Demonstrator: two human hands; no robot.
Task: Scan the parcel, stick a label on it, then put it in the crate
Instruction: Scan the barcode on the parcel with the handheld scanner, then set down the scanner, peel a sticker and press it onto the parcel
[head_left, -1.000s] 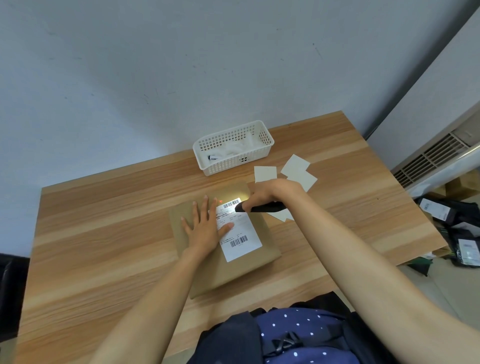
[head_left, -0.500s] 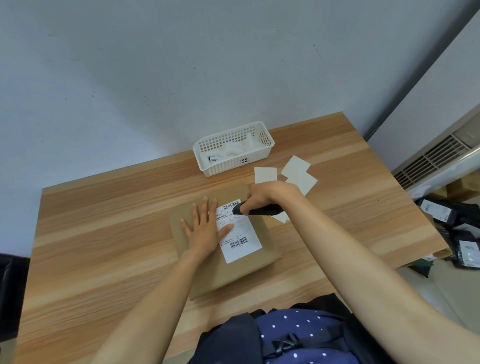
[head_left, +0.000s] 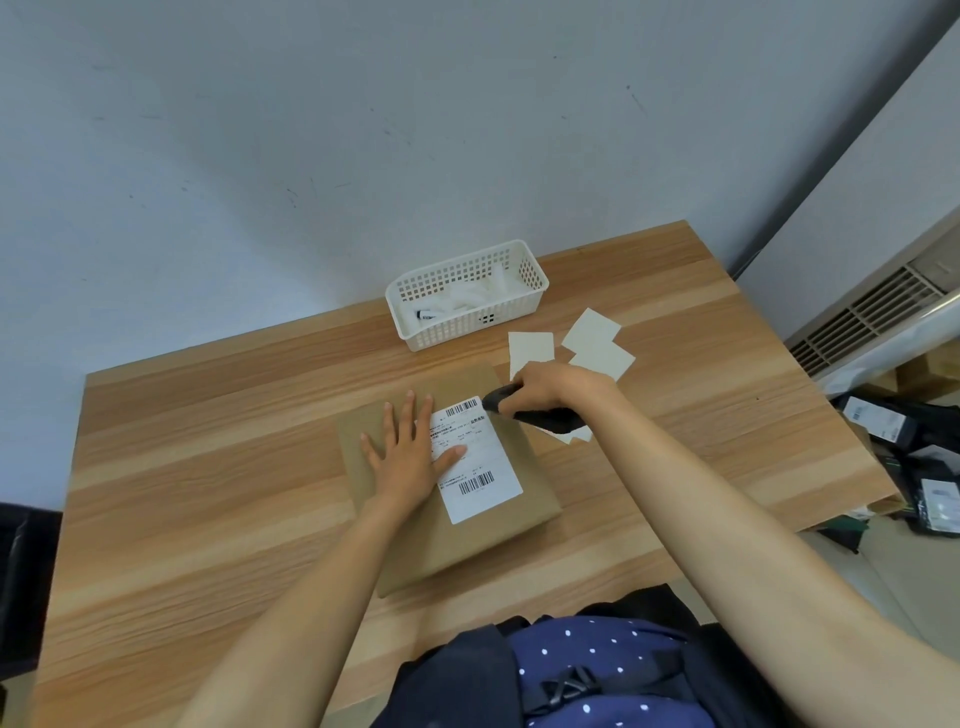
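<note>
Parcel: flat brown cardboard parcel (head_left: 447, 483) lies on the wooden table (head_left: 208, 467), near its middle, a white printed shipping label (head_left: 475, 460) on top.
Left hand (head_left: 410, 457): flat on the parcel, fingers spread open, thumb over the label's left edge.
Right hand (head_left: 545, 389): fingers closed around a black handheld scanner (head_left: 524, 410), tip at the label's upper barcode.
Change: the bright scan light seen a second ago is gone; the scan looks finished.
Next: blank cream paper labels (head_left: 592, 343) wait beyond the parcel; white plastic lattice crate (head_left: 467, 291) sits farther back.
</note>
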